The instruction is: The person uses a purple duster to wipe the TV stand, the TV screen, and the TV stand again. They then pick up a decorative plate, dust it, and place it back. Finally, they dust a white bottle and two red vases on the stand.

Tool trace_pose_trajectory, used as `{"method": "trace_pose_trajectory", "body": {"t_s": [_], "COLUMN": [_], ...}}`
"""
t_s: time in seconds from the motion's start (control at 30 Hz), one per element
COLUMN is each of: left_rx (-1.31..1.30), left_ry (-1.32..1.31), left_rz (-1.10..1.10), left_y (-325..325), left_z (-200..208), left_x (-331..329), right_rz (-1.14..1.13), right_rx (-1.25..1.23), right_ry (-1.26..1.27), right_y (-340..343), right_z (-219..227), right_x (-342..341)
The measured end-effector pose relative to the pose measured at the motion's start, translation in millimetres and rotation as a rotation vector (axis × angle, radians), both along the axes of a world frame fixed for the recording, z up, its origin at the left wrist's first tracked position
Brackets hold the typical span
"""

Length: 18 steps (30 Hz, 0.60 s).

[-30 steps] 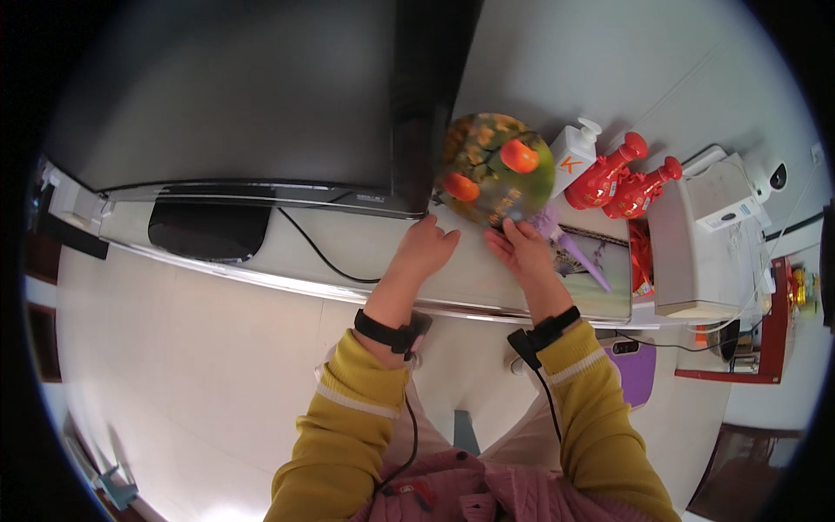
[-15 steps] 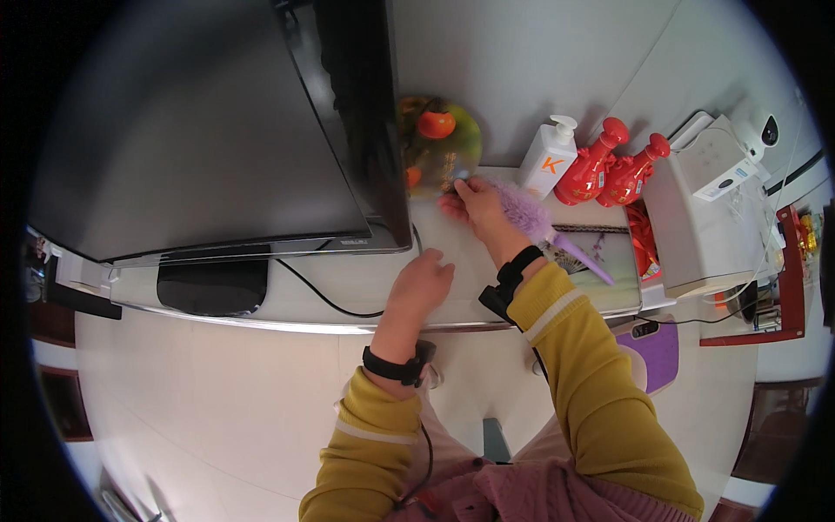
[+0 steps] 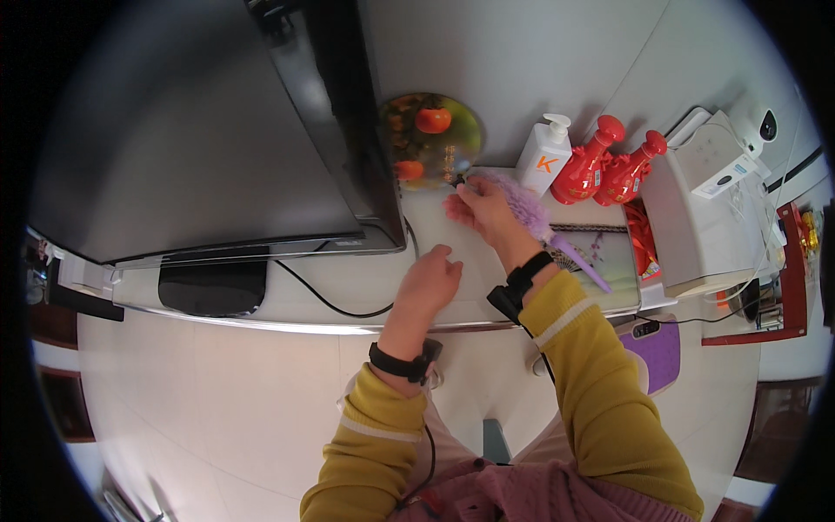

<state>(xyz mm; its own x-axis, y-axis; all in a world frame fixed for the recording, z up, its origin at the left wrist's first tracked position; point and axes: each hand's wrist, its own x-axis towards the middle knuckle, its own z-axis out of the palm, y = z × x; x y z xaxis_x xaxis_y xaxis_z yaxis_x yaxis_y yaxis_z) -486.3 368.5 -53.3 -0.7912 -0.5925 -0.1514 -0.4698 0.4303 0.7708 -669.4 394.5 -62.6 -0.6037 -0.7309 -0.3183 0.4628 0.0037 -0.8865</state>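
My right hand (image 3: 492, 215) reaches over the white cabinet top, its thumb and a finger pinched round a small dark piece (image 3: 459, 181) too small to name. Right behind the fingertips, a round plate (image 3: 452, 130) with a persimmon picture leans on the wall. A lilac fluffy duster (image 3: 524, 207) lies beside that hand. My left hand (image 3: 429, 283), with curled fingers, is low by the cabinet's front edge; whatever it holds is hidden. A black cable (image 3: 335, 304) passes behind it. To its left stands a large black television (image 3: 209, 139), partly covering the plate.
A white pump bottle (image 3: 544, 157) and two red bottles (image 3: 588, 165) stand against the wall. At the right are a white box (image 3: 704, 226) and a small white camera (image 3: 755, 126). A purple scale (image 3: 663, 355) lies on the floor below the cabinet.
The television's right edge has shifted left, so more of the round plate shows. My left hand has moved slightly right. My right hand stays near the plate's lower edge.
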Motion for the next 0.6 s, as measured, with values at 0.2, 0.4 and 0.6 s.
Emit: {"method": "trace_pose_trajectory", "body": {"t_s": [0.2, 0.4, 0.6], "left_rx": [-0.054, -0.039, -0.122], "left_ry": [-0.009, 0.052, 0.164], "left_rz": [0.024, 0.039, 0.236], "left_y": [-2, 7, 24], "left_z": [-8, -19, -35], "left_x": [-8, -27, -50], "right_rz": [-0.198, -0.051, 0.088], "right_rx": [0.267, 0.874, 0.615], "right_ry": [1.03, 1.519, 1.445], "right_y": [118, 244, 260], "right_z": [3, 9, 21], "right_x": [6, -24, 13]}}
